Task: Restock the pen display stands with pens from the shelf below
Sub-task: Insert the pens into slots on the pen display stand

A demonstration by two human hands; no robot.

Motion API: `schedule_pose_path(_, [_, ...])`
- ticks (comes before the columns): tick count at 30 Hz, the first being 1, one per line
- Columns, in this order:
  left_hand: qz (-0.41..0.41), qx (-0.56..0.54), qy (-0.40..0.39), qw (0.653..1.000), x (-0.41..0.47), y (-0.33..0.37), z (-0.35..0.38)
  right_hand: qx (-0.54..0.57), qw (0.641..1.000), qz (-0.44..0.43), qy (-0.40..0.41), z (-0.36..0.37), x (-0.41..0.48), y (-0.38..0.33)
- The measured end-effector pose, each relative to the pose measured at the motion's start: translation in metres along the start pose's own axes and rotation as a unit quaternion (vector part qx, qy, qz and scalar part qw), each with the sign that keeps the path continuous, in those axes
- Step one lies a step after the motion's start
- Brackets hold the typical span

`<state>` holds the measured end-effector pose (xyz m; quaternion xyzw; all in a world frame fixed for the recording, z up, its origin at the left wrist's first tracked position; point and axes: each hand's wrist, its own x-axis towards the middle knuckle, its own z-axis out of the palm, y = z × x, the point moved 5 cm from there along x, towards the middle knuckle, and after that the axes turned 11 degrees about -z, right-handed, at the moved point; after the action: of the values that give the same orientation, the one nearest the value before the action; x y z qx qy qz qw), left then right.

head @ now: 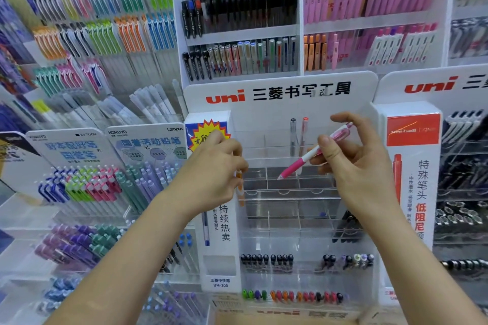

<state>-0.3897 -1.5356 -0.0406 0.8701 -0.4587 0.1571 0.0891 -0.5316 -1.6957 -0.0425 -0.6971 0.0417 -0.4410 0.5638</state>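
A pink and white click pen is being held in the air, tilted with its tip pointing down and left, just above the middle compartments of a clear acrylic tiered pen display stand. The right hand is pinching this pen along its white middle between thumb and fingers, with the forefinger arching loosely above it. To the left, the left hand is showing its back to the camera, fingers curling round an orange and white pen that is hanging downward at the stand's left edge.

Most upper compartments of the stand are holding nothing. Two slim pens, one grey-capped and one red-capped, are standing upright in its far row. Nearer rows are carrying black-capped pens and, nearest, a line of mixed-colour caps. A white header board with a red "uni" logo is rising behind the stand.

Further left, a stand with a pale blue Kokuyo card is displaying blue, green, pink and purple pens. To the right, a second stand with an orange panel is holding dark pens. Far wall racks are filling the background with many coloured pens.
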Motion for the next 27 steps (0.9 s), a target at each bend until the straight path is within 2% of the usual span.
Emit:
schedule_pose_path(3, [0.010,0.066,-0.031,0.997,0.002,0.005,0.006,-0.011,1.000,-0.020,0.011,-0.001,0.002,-0.002])
schedule_pose_path(7, [0.017,0.132,-0.025,0.991,0.004,0.013,0.006,-0.030,0.999,-0.039,0.013,-0.002,0.003,0.000])
schedule_pose_path(11, [0.005,0.137,-0.049,0.989,0.002,0.014,0.008,-0.036,0.998,-0.045,0.009,-0.002,0.004,0.003])
schedule_pose_path(14, [0.004,0.123,-0.054,0.991,0.002,0.010,0.010,-0.073,0.995,-0.060,-0.032,0.008,0.006,0.007])
schedule_pose_path(17, [0.007,0.043,-0.016,0.999,0.002,0.010,0.006,-0.151,0.983,-0.063,-0.080,0.021,0.007,0.018])
schedule_pose_path(20, [-0.030,-0.126,0.047,0.990,0.002,0.014,-0.005,-0.215,0.965,-0.062,-0.134,0.031,0.004,0.029])
schedule_pose_path(24, [-0.100,-0.391,0.016,0.915,0.005,0.027,-0.008,-0.262,0.946,-0.069,-0.177,0.036,0.001,0.035])
schedule_pose_path(27, [-0.108,-0.441,-0.016,0.891,0.013,0.036,-0.005,-0.286,0.936,-0.078,-0.189,0.039,0.001,0.033])
